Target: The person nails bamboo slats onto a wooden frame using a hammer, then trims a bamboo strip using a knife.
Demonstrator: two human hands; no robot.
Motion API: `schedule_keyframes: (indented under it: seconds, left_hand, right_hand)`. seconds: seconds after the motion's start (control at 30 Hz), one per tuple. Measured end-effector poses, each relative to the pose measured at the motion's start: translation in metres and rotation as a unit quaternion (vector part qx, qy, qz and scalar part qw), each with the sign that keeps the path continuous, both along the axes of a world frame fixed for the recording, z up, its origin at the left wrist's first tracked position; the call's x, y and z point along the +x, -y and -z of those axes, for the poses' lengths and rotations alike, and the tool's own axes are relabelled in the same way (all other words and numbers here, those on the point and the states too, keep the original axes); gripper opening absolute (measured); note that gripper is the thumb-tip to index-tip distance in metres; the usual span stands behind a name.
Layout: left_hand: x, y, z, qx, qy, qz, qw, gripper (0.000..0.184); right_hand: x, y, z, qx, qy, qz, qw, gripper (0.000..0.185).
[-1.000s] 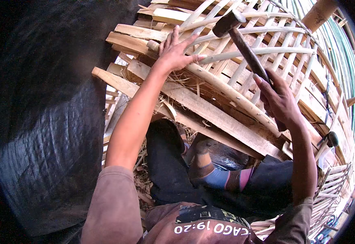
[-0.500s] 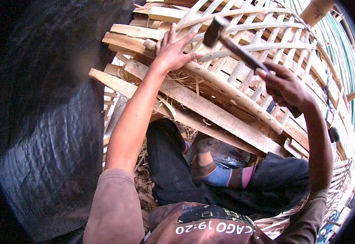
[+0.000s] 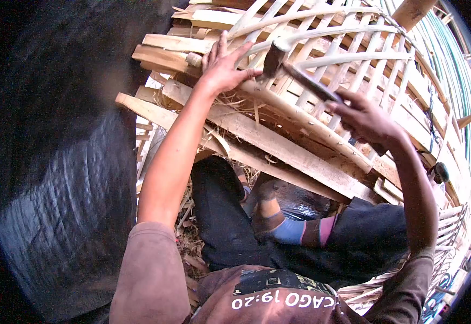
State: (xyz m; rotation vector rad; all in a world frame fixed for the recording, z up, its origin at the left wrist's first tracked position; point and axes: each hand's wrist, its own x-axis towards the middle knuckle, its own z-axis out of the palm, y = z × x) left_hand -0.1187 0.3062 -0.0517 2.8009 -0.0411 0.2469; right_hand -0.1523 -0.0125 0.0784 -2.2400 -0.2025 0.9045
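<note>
My right hand (image 3: 367, 120) is closed around the handle of a hammer (image 3: 317, 87). The hammer's dark head is close to the tip of my left thumb, over the upper edge of a lattice of pale wooden strips (image 3: 348, 58). Fingers spread, my left hand (image 3: 224, 71) lies on the left end of that lattice, at a round wooden pole (image 3: 305, 117) that runs along its near edge. Whether the hammer head touches the wood, I cannot tell. Any nail under it is hidden.
Rough planks (image 3: 278, 141) lie between the lattice and my folded legs (image 3: 224, 221). Dark plastic sheeting (image 3: 68, 210) hangs along the left. Wood shavings (image 3: 191, 248) litter the ground by my legs. A thick post (image 3: 412, 12) stands at the upper right.
The hammer and my right hand have moved left and the head has come down closer to my left thumb. My left hand stays spread on the wood. The view has shifted slightly.
</note>
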Motion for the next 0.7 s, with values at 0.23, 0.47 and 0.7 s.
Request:
schedule_keyframes:
  seconds: [0.23, 0.47, 0.7]
  left_hand:
    - [0.0, -0.002, 0.004, -0.019, -0.02, -0.002, 1.0, 0.086]
    - [0.0, -0.002, 0.001, 0.001, -0.016, 0.004, 1.0, 0.081]
    - [0.004, -0.004, 0.0, -0.022, -0.057, -0.009, 0.998, 0.062]
  right_hand:
    - [-0.031, 0.0, 0.043, 0.13, 0.202, 0.05, 0.969, 0.032]
    - [-0.063, -0.013, 0.048, 0.06, 0.219, 0.083, 0.97, 0.031]
    - [-0.115, -0.044, 0.088, 0.104, 0.236, 0.159, 0.953, 0.023]
